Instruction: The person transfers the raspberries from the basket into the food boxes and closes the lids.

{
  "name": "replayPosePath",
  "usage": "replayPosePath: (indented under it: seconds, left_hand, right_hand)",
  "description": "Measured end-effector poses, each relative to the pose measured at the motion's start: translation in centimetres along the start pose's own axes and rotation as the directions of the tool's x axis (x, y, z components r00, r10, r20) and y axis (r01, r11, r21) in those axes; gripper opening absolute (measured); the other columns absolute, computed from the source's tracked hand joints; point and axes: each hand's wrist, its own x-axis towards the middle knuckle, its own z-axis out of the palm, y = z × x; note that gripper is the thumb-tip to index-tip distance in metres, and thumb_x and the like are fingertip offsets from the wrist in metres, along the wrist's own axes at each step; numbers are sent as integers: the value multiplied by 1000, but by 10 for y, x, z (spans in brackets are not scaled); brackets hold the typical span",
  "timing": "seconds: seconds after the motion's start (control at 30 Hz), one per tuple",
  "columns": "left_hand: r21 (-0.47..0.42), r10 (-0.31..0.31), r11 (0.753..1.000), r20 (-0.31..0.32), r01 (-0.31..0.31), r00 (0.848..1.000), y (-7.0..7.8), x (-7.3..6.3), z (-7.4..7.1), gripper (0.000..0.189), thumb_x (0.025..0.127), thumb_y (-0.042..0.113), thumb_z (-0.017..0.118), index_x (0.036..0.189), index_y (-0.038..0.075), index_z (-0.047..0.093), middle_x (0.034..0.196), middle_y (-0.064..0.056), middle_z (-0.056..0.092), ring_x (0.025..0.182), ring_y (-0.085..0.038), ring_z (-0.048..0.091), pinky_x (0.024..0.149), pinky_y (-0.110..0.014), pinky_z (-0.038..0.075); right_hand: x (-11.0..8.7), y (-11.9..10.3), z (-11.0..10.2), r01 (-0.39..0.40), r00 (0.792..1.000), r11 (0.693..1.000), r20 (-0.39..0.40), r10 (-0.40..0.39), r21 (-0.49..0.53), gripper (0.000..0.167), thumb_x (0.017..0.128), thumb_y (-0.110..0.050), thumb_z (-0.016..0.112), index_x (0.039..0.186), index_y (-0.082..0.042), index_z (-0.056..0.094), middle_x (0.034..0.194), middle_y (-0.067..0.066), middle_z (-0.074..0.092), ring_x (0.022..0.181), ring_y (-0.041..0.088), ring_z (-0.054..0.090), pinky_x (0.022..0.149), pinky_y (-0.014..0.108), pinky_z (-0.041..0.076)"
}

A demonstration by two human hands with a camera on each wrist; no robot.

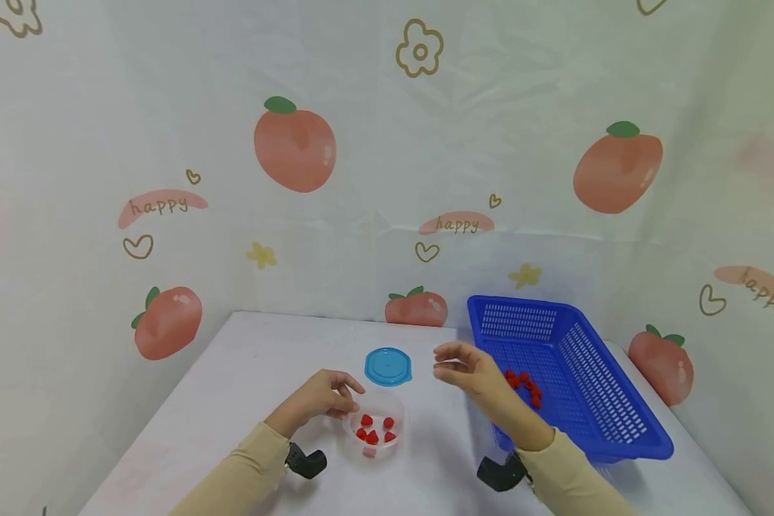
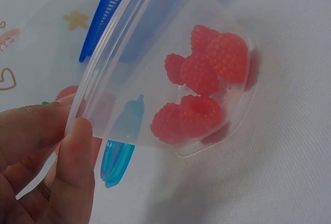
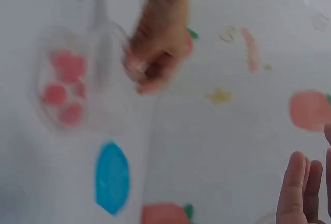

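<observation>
My left hand (image 1: 325, 398) pinches the rim of a clear plastic container (image 2: 139, 53) between thumb and fingers, on its left side. Several red raspberries (image 2: 199, 74) lie on the container's bottom. To the right, my right hand (image 1: 474, 369) is raised between the container and the blue basket, its fingers extended and holding nothing. Only the fingertips of that hand (image 3: 302, 190) show at the lower right edge of the right wrist view, which is blurred. A blue lid (image 1: 388, 366) lies flat on the table behind the container.
A large blue plastic basket (image 1: 619, 401) with slotted walls stands on the right of the white table (image 1: 232, 387). More red raspberries (image 1: 535, 393) lie in its left part, partly behind my right forearm. A fruit-printed curtain (image 1: 361, 236) hangs behind the table.
</observation>
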Motion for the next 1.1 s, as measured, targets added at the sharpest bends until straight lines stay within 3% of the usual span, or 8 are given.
replayPosePath:
  seconds: [0.2,0.47,0.57,0.7,0.8,0.9,1.0,1.1]
  left_hand:
    - [5,3,1000,4,-3,1000,0,0,0,25,80,9,78,103,3,69,75,-5,59,59,-13,59,62,-26,57]
    - [24,-8,1000,-11,8,1000,1,-1,1,25,80,10,78,102,5,70,76,-5,60,60,-14,59,62,-26,57]
    - [35,-16,999,-18,16,1000,1,0,1,25,79,11,79,102,6,70,77,-6,59,60,-14,58,62,-25,57]
    - [41,-22,999,-22,23,1000,1,0,1,25,79,11,79,102,7,70,77,-6,59,59,-14,57,61,-25,57]
    - [39,-20,999,-22,21,1000,2,1,2,25,79,11,79,101,6,71,76,-6,59,58,-14,57,61,-25,57]
    - [41,-19,999,-23,20,1000,1,1,2,25,79,11,79,101,7,71,76,-6,60,59,-15,57,60,-25,57]
    - [40,-21,999,-23,22,1000,1,1,2,25,79,11,79,102,7,70,76,-6,60,59,-15,57,61,-25,57]
    - [39,-19,999,-21,20,1000,1,1,1,25,79,10,79,102,7,70,76,-6,60,59,-15,57,61,-25,57]
  right_hand:
    - [4,-22,-55,152,986,985,-90,-144,88,21,93,-4,62,109,-16,60,105,-5,59,93,7,62,82,17,53]
    - [16,-15,-118,155,967,984,-217,-134,84,21,95,-9,60,111,-22,60,106,-4,57,96,6,60,85,16,52]
    - [19,-6,-134,114,964,992,-245,-99,48,20,94,-11,61,111,-22,60,105,-5,55,96,4,60,85,17,53]
    - [21,7,-151,26,959,996,-279,-49,-84,28,95,-15,62,121,-7,56,100,-10,56,93,-1,60,84,16,53]
    - [23,17,-160,-65,953,971,-302,-7,-229,45,95,-18,62,128,8,48,103,-5,58,89,-4,60,82,17,54]
    - [24,27,-168,-161,951,931,-303,58,-326,52,95,-19,62,131,13,44,114,13,59,89,-2,60,87,26,55]
    - [22,40,-176,-238,948,899,-288,133,-368,50,95,-16,62,129,15,45,120,25,58,93,5,61,92,37,54]
    - [20,53,-185,-288,940,898,-276,200,-331,43,93,-10,63,124,16,49,110,19,64,93,11,64,91,41,54]
